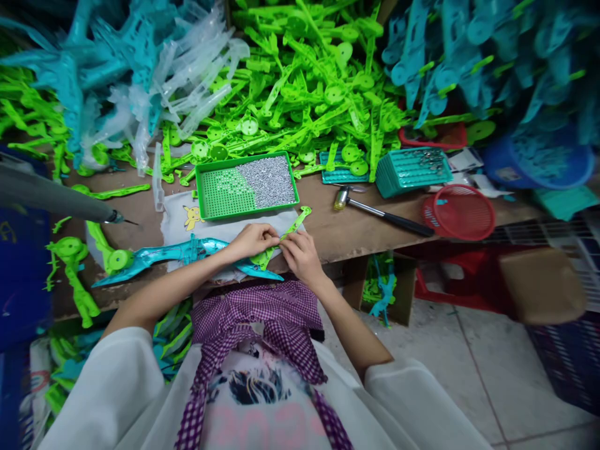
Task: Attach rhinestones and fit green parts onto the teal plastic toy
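Note:
My left hand [252, 241] and my right hand [301, 255] meet at the front edge of the wooden workbench [337, 228]. Both are closed in a pinch on a long lime-green plastic piece [294, 226] that slants up to the right. Under my left hand lies a long teal plastic toy body [178, 255] with a green wheel [117, 259] at its left end. It rests on a white cloth [187, 219]. Just beyond my hands stands a green tray [209, 201] half filled with small silver screws [270, 181].
Heaps of green [309, 81], teal [469, 56] and clear plastic parts [197, 75] cover the back of the bench. A hammer [382, 214], a red round basket [458, 212], a teal basket [407, 170] and a powered screwdriver [60, 197] lie around. Boxes stand on the tiled floor at right.

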